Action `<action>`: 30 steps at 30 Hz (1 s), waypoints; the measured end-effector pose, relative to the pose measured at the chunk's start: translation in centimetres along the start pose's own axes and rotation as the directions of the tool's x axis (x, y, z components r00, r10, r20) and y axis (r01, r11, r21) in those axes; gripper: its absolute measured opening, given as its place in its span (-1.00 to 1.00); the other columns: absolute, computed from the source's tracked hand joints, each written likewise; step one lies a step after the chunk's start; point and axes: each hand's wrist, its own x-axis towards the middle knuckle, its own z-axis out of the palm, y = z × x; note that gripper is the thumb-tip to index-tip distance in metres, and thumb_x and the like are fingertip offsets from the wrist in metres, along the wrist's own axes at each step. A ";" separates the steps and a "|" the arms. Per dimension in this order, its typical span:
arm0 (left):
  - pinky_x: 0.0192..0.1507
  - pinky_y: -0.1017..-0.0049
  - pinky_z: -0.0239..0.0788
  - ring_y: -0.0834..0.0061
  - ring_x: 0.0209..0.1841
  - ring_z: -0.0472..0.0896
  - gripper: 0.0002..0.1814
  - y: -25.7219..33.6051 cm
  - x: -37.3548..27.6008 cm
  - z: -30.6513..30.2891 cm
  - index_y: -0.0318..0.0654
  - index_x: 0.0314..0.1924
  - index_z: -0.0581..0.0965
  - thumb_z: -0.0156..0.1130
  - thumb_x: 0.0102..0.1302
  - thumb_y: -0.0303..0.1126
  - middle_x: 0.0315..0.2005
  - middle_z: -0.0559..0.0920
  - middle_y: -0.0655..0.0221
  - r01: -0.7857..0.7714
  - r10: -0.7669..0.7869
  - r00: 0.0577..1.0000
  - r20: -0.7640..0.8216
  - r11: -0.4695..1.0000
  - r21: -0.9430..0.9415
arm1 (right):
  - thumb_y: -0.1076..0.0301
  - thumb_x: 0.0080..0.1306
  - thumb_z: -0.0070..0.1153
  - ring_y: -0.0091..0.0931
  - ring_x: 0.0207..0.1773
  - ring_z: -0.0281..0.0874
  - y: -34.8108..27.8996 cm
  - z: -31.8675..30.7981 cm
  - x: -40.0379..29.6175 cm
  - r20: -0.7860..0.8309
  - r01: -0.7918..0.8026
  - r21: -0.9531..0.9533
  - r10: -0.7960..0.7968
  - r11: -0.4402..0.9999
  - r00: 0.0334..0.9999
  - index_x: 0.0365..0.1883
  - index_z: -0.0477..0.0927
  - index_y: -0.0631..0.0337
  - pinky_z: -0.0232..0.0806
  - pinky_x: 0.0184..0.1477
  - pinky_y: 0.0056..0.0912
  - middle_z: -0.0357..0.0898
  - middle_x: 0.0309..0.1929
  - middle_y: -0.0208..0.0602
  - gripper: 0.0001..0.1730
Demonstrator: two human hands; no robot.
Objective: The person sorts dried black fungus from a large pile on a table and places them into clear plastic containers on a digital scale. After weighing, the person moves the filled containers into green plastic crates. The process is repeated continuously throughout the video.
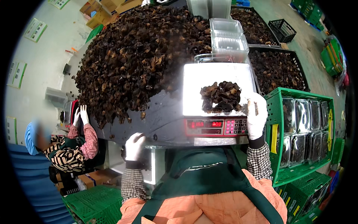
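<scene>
My right hand [256, 116], in a white glove, is at the right edge of a digital scale [193, 89] with a white pan and red-lit displays. Its fingertips are close to a squarish heap of dark wood ear fungus [221, 96] on the pan. Glare hides whether a clear tray lies under this heap, and whether the fingers grip anything. My left hand [134, 147], also gloved and slightly blurred, hovers at the table's front edge, fingers bent. Below it is a white bin [153, 166]. A large pile of wood ear fungus [134, 56] spreads over the dark table cover [165, 112].
Nested clear plastic trays [228, 36] stand behind the scale. Black crates of fungus [275, 67] line the right. A green crate [272, 176] holds several packed clear boxes [302, 114]. At left, a co-worker [67, 151] reaches toward the pile's edge. Green crates [95, 203] sit lower left.
</scene>
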 end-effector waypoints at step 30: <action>0.02 0.48 0.51 0.51 -0.07 0.65 -0.69 20.2 3.9 14.4 -0.32 0.12 0.54 0.21 0.42 -0.43 -0.04 0.66 0.28 -0.085 0.346 0.908 0.234 0.702 -0.707 | 0.51 0.28 0.20 -0.53 -0.46 0.41 0.9 0.6 -3.8 0.077 -0.207 -0.054 0.211 0.977 0.974 0.08 0.57 0.37 0.32 -0.36 -0.40 0.49 -0.49 -0.31 -0.62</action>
